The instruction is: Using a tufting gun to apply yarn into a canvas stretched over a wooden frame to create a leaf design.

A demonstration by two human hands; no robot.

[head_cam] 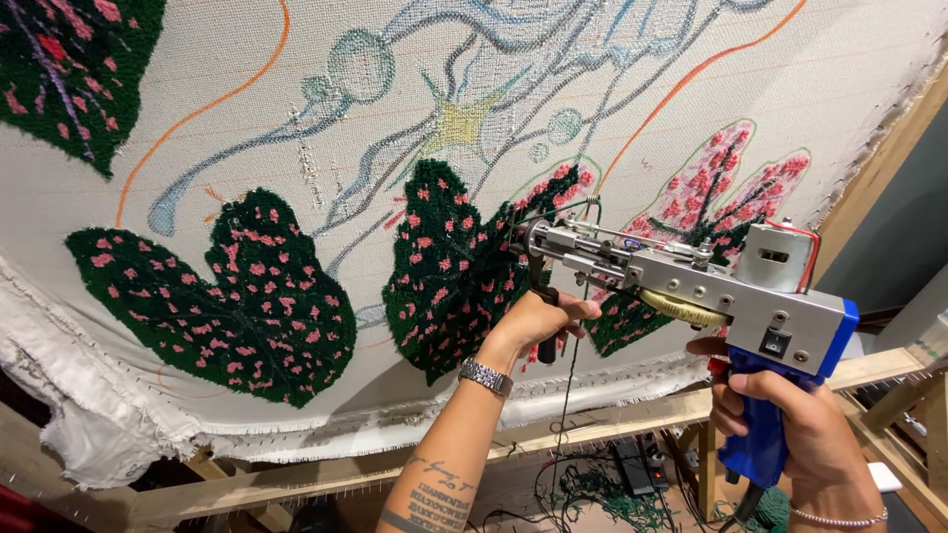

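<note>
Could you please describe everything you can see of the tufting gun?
The tufting gun has a grey metal body, a blue grip and a black front handle. The right hand holds the grip, the left hand the front handle. It lies roughly level, its tip against the cloth at a dark green tufted leaf.

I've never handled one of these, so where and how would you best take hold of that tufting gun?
Probably with two hands, as shown. The tufting gun has a blue handle hanging below its rear; the right hand wraps it from behind and below. A black front handle drops under the nose; the left hand comes up from underneath. That steadies the tip against the cloth.
</note>
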